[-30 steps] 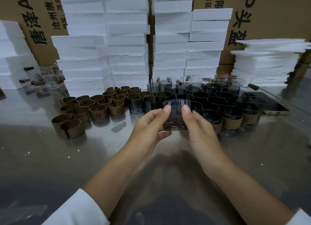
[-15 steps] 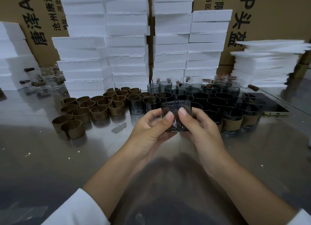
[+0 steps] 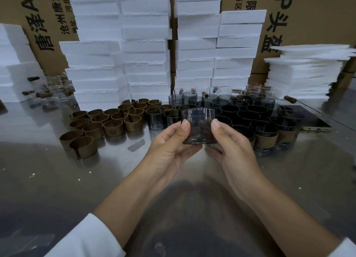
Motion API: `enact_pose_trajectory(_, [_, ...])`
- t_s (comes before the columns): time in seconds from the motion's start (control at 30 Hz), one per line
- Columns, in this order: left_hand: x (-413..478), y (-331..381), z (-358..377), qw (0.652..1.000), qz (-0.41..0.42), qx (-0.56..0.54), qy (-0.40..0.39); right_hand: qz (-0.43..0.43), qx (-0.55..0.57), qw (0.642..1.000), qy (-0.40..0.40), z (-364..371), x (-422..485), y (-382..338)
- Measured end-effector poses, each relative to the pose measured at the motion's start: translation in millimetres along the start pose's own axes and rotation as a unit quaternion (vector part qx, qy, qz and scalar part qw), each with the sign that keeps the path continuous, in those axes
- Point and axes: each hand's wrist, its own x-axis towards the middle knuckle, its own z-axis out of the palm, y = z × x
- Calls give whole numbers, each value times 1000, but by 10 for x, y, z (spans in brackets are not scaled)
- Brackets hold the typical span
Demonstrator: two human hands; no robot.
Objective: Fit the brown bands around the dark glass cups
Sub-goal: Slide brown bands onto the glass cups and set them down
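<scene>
- Dark glass cup (image 3: 198,125) is held upright above the steel table (image 3: 57,179), just in front of the crowd of other cups, with both hands on it.
- Near half of the table, from the hands back to the sleeves, is bare reflective metal apart from a few pale crumbs at the left.
- Behind the cups, stacks of white foam blocks (image 3: 146,50) and cardboard boxes (image 3: 317,16) close off the rear; a lower foam pile (image 3: 304,73) stands at the right.
- Loose brown bands (image 3: 113,127) stand on edge to the left of the cups, roughly twenty; the rear ones overlap too much for an exact count.
- Dark cups (image 3: 248,110) on the table number about two dozen; at least three at the front right already wear a band (image 3: 265,140).
- A phone (image 3: 308,120) lies flat to the right of the cups.
- Left hand (image 3: 169,150) has its thumb pressed on the cup's near face and its fingers curled underneath.
- Right hand (image 3: 233,149) mirrors it, thumb on the front wall, fingers wrapped behind and below.
- Both forearms reach forward from white sleeves (image 3: 86,239).
</scene>
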Motion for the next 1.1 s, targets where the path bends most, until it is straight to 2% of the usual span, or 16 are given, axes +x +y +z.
enact_pose_trajectory(0.2, [-26,11,-3,999,7,39,-31,-11,-6,999,-49,46,-48,-36])
enact_pose_trajectory(0.33, [-23,19,2,995,12,90,37,-59,32,998,-15,33,-54,-72])
enact_pose_trajectory(0.5, [-42,-20,35,991,23,127,26,-51,43,998,4,50,-58,-61])
enact_pose_trajectory(0.7, [-17,-41,8,997,26,67,12,-5,95,995,4,35,-42,-56])
enact_pose_trajectory(1.1, [-24,18,4,994,-7,-3,-112,18,166,986,-3,-30,-17,-122])
